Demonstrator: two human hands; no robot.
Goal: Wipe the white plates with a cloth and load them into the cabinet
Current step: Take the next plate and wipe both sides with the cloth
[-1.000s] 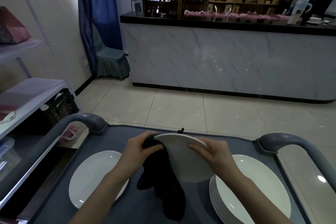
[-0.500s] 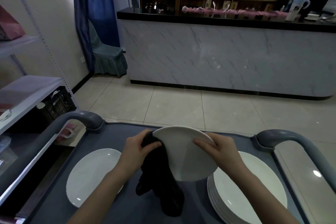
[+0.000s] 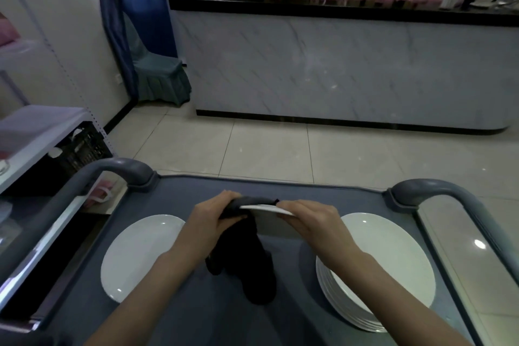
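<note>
Here: one held plate point(image 3: 266, 208) (one black cloth point(image 3: 252, 261)), one lone plate point(image 3: 134, 255), one stack point(image 3: 393, 244).

1. White plates: one held plate point(image 3: 264, 207) between the hands, one single plate point(image 3: 140, 255) lying on the left, and one stack of plates point(image 3: 387, 261) on the right. Several rims show in the stack, but the exact number cannot be told.
2. Cloths: one dark cloth point(image 3: 247, 261).
3. Hands: two, the left hand point(image 3: 213, 216) and the right hand point(image 3: 311, 219).
4. Carts: one cart point(image 3: 323, 194), with two grey handles, a left handle point(image 3: 123, 168) and a right handle point(image 3: 438, 188).
5. Chairs: one covered chair point(image 3: 157, 76).
6. Crates: one black crate point(image 3: 81, 149).
</note>
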